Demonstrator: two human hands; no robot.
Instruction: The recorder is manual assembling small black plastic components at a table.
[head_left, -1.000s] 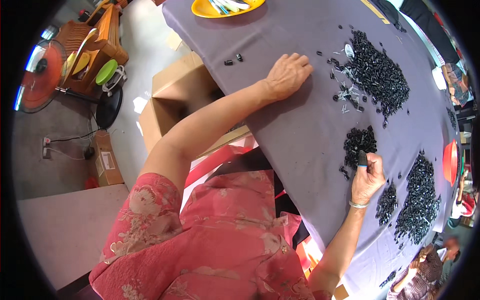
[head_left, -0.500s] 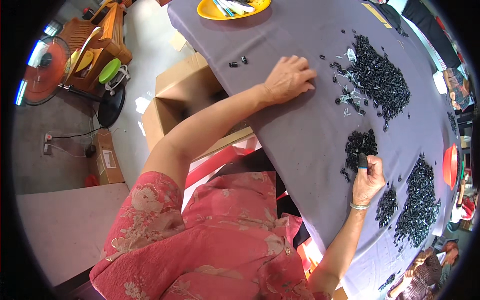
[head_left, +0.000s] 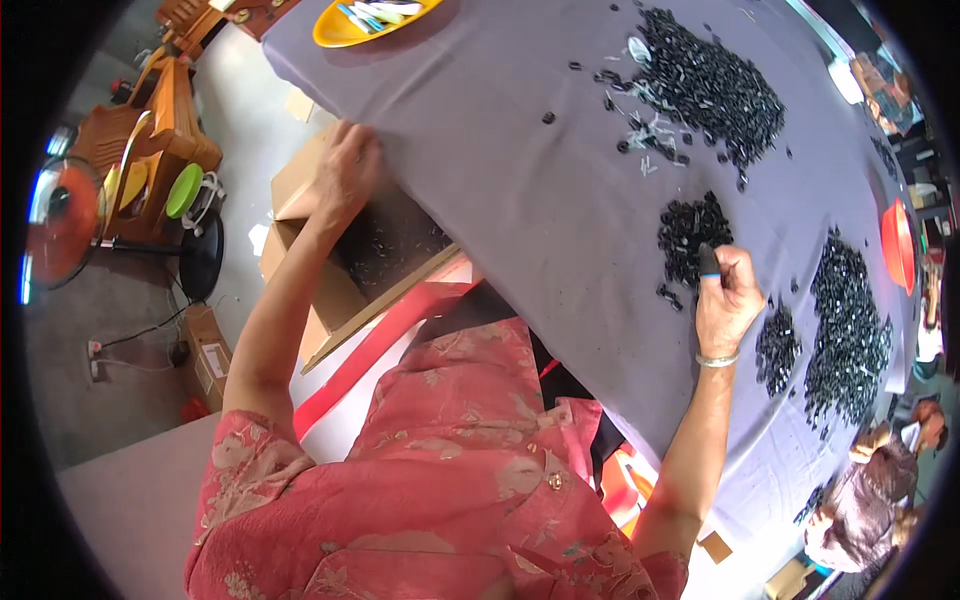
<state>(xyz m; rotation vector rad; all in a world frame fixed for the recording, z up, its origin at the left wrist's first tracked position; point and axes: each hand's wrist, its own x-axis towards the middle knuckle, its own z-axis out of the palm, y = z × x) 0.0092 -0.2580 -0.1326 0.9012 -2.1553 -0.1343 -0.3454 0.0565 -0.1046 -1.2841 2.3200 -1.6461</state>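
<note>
My left hand [head_left: 348, 165] is over the cardboard box [head_left: 318, 300] beside the table's left edge. Motion blurs its fingers, so I cannot see whether anything is in them. My right hand [head_left: 732, 290] rests at the near right side of a small pile of black pieces [head_left: 690, 228]. A black finger cover with a blue band [head_left: 709, 262] sits on one of its digits, touching the pile, while the other fingers curl in. What lies between them is hidden. One loose black piece [head_left: 549, 118] lies alone on the grey tablecloth [head_left: 500, 190].
A larger pile of black pieces [head_left: 715, 90] with clear slivers spreads beyond. To the right are a small pile [head_left: 777, 350] and a large one [head_left: 845, 330]. A yellow plate [head_left: 335, 38] holds pens, and a red basin [head_left: 897, 245] stands far right. A fan [head_left: 65, 215] is at the left.
My left hand has moved from over the table leftward to above the box. Two black pieces near the table's left edge no longer show. My right hand stays at the small pile; the view has shifted.
</note>
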